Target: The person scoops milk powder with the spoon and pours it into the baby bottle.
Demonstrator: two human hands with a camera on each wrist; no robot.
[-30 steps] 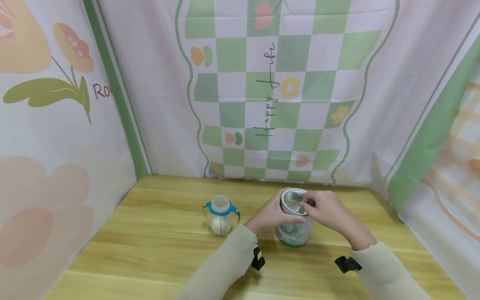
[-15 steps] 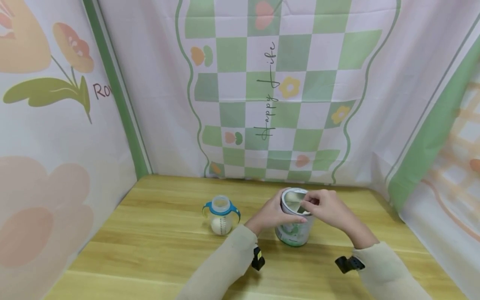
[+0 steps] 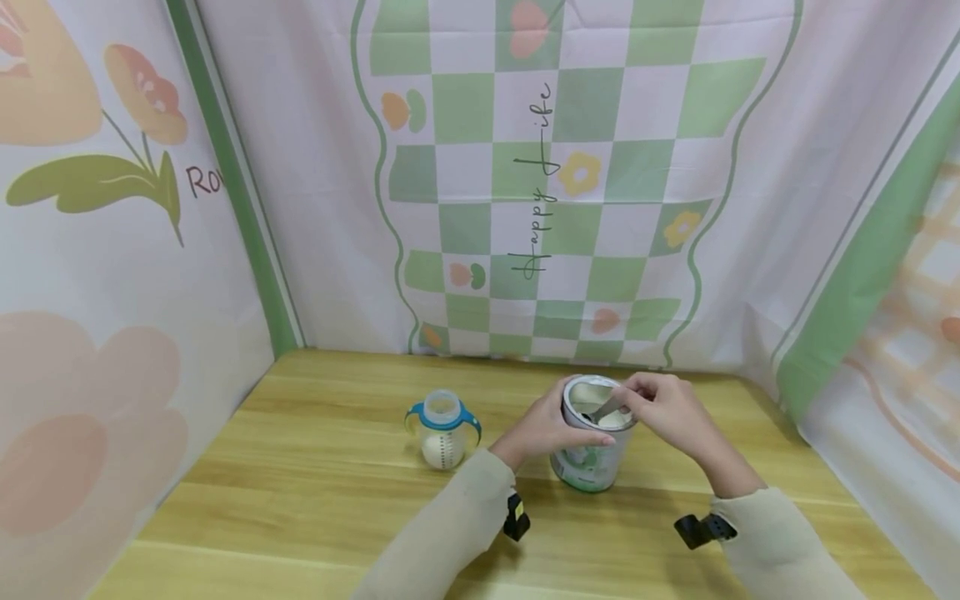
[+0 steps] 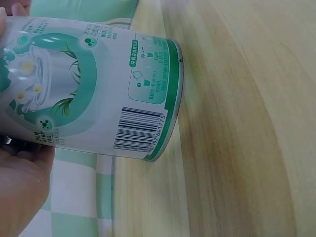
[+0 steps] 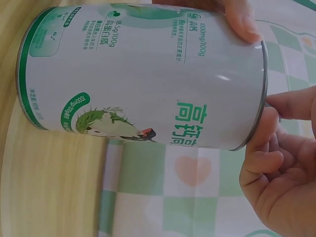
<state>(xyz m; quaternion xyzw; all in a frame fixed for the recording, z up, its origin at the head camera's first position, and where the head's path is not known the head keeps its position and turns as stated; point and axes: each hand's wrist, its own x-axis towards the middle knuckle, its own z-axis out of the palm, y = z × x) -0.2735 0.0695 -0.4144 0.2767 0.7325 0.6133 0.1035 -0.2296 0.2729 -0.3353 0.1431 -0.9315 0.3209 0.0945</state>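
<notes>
A white-and-green milk powder can [image 3: 588,468] stands without a lid on the wooden table, tilted slightly. Around its upper side my left hand [image 3: 549,423] grips it, thumb across the front just below the rim. My right hand [image 3: 667,417] pinches a metal spoon [image 3: 604,407] by its handle at the can's right rim; the spoon's lower end dips into the opening. In the right wrist view the can [image 5: 143,74] hides most of the spoon. The left wrist view shows the can's [image 4: 84,94] printed side and barcode, with part of my left hand [image 4: 22,187] at its edge.
To the left of the can stands a baby bottle [image 3: 441,450] with blue handles and no cap, holding white contents. The wooden table [image 3: 300,500] reaches back to a green-checked curtain [image 3: 525,225]. A floral curtain [image 3: 112,333] borders the left side.
My right hand has risen slightly and moved right, bringing the spoon's handle into sight above the rim. The left hand and the can have stayed in place.
</notes>
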